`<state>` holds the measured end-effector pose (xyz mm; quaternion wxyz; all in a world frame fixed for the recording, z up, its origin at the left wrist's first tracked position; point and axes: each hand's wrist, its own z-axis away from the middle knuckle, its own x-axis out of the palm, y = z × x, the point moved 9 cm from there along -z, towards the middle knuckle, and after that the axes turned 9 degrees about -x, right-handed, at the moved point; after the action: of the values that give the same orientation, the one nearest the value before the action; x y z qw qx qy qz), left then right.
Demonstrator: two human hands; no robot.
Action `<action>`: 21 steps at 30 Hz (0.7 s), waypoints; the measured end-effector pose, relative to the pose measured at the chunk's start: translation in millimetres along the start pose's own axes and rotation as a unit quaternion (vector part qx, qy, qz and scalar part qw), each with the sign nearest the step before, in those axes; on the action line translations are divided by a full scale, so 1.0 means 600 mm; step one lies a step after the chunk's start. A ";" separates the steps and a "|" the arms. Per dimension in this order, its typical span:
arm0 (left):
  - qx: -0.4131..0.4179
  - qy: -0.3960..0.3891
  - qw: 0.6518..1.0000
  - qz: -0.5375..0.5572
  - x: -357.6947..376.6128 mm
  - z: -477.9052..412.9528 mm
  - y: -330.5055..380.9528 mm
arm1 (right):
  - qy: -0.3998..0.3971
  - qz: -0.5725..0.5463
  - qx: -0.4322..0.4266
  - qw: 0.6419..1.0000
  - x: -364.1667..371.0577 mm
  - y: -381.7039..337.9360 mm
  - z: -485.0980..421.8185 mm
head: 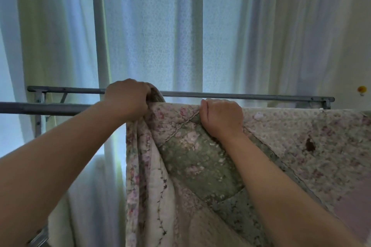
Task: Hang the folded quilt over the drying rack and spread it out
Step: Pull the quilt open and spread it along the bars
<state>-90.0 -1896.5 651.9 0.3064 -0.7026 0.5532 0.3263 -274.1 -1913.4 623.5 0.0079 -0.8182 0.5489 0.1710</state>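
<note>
Both fists clutch the quilt (200,166) atop the rack (50,108): the left hand (127,99) bunches its edge, the right hand (221,117) grips cloth just beside.

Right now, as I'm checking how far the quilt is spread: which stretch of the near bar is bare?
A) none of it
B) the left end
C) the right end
B: the quilt covers the near bar from the left hand rightward, leaving its left end bare.
</note>
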 end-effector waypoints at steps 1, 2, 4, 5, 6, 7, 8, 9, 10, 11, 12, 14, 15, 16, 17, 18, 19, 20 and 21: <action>0.007 0.007 1.000 -0.009 0.005 0.008 0.001 | 0.000 -0.001 0.001 1.000 -0.001 0.000 0.000; 0.015 0.021 1.000 -0.016 0.006 0.016 0.004 | 0.002 -0.002 0.003 1.000 -0.002 0.001 0.001; 0.024 0.056 0.998 -0.033 0.007 0.027 0.008 | -0.001 -0.005 0.006 1.000 -0.001 0.005 0.002; 0.023 0.072 0.996 -0.043 0.007 0.032 0.006 | -0.007 -0.008 0.005 1.000 0.001 0.004 0.001; 0.023 0.085 0.995 -0.051 0.006 0.035 0.005 | -0.016 -0.010 0.004 1.000 0.003 0.003 0.000; 0.025 0.094 0.993 -0.059 0.008 0.039 0.004 | -0.027 -0.011 0.004 1.000 0.007 0.000 0.000; 0.031 0.103 0.992 -0.065 0.009 0.042 0.004 | -0.038 -0.011 0.005 0.999 0.011 -0.001 -0.001; 0.037 0.107 0.991 -0.067 0.011 0.044 0.004 | -0.049 -0.010 0.006 0.999 0.015 -0.002 -0.002; 0.040 0.104 0.992 -0.062 0.013 0.045 0.003 | -0.060 -0.009 0.005 0.998 0.018 -0.004 -0.003; 0.041 0.096 0.993 -0.049 0.014 0.047 0.002 | -0.069 -0.012 0.003 0.998 0.021 -0.006 -0.004; 0.043 0.089 0.994 -0.036 0.014 0.049 0.001 | -0.074 -0.021 -0.002 0.997 0.022 -0.011 -0.007; 0.066 0.098 0.992 -0.040 0.012 0.056 0.010 | -0.075 -0.051 -0.023 0.996 0.022 -0.037 -0.015; 0.081 0.109 0.989 -0.053 0.012 0.061 0.016 | -0.077 -0.063 -0.038 0.994 0.024 -0.055 -0.019; 0.088 0.121 0.987 -0.057 0.010 0.064 0.020 | -0.081 -0.069 -0.053 0.993 0.029 -0.074 -0.027; 0.097 0.127 0.985 -0.059 0.009 0.068 0.026 | -0.086 -0.074 -0.061 0.992 0.033 -0.090 -0.030; 0.101 0.136 0.984 -0.053 0.005 0.070 0.030 | -0.092 -0.076 -0.065 0.991 0.039 -0.103 -0.031; 0.093 0.149 0.984 -0.042 -0.003 0.069 0.031 | -0.096 -0.075 -0.067 0.990 0.045 -0.112 -0.032; 0.071 0.160 0.984 -0.029 -0.010 0.064 0.023 | -0.095 -0.064 -0.068 0.991 0.050 -0.121 -0.034; 0.052 0.162 0.985 -0.027 -0.015 0.055 0.018 | -0.090 -0.055 -0.062 0.992 0.050 -0.125 -0.034</action>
<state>-106.2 -1867.3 638.5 0.2576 -0.7442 0.5921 0.1709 -190.9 -1914.7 620.7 0.0156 -0.8276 0.4880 0.2770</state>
